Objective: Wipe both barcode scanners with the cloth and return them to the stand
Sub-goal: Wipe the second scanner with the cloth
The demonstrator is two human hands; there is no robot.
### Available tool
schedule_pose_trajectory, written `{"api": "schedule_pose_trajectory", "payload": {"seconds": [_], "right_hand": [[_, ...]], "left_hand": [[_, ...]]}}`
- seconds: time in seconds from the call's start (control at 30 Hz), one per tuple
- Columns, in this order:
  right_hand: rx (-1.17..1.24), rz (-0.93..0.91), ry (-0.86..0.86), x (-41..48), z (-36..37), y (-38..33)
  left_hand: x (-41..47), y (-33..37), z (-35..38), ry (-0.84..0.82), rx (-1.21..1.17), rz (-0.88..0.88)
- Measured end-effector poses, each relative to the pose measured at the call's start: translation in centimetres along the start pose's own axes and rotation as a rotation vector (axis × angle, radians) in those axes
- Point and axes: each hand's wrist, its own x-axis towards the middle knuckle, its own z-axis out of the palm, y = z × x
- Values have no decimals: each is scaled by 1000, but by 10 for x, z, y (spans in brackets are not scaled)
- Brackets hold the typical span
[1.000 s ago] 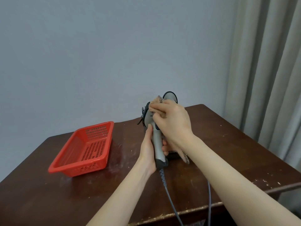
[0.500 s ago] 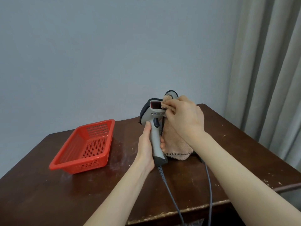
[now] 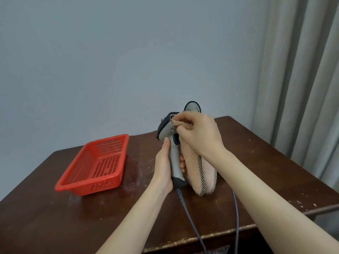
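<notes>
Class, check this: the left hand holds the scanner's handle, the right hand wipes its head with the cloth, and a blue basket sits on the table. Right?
No: the head view shows a red basket, not blue. Left hand, scanner, right hand and cloth are as stated.

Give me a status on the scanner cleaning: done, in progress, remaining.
Done: nothing shows as finished. In hand: the left hand grips one scanner by its handle while the right hand presses the cloth to its head. Left: return it to the stand, which is hidden; a second scanner pokes up behind the right hand, and whether it has been wiped cannot be told.
</notes>
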Motion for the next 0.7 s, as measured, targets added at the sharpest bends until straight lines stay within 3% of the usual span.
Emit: {"api": "schedule_pose_trajectory", "payload": {"seconds": [0.17,0.33,0.43,0.57,0.7], "right_hand": [[-311,16,87,3,-14,9],[-353,50,152,-2,-14,10],[-462,133,85,-4,-19,24],[-136,267,-3,-2,-24,37],[-85,281,-7,2,-23,38]], "left_hand": [[-6,7,3,61,-17,14],[-11,5,9,31,-32,7],[-12,8,5,6,-138,33],[-12,15,1,-40,-126,37],[-15,11,0,-57,-118,28]]}}
